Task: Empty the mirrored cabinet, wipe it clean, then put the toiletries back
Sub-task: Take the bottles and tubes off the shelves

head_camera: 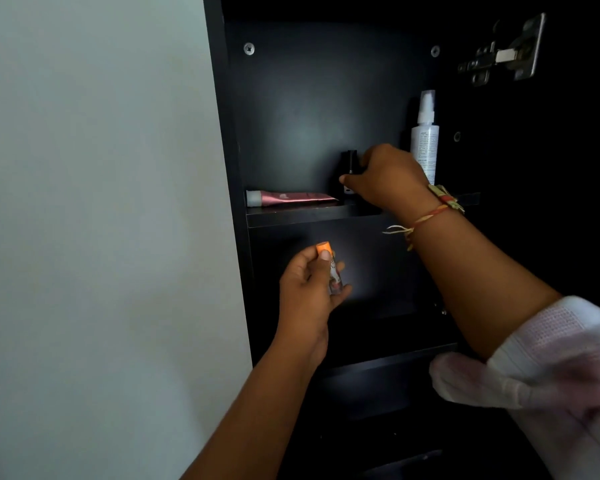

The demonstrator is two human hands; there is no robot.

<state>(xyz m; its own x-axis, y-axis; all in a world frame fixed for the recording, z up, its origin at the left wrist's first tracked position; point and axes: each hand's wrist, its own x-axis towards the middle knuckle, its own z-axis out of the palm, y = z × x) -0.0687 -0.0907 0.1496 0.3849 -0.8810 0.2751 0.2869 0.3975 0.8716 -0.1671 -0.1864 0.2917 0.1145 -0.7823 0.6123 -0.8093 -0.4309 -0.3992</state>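
The black cabinet stands open in front of me. On its upper shelf a pink tube lies flat at the left, and a white spray bottle stands at the right. Between them my right hand grips a small black bottle that stands on the shelf. My left hand is lower, in front of the compartment below, and holds a small clear bottle with an orange cap.
A pale wall runs along the cabinet's left side. A metal door hinge sits at the upper right. A white cloth hangs at my right forearm. Lower dark shelves are dim.
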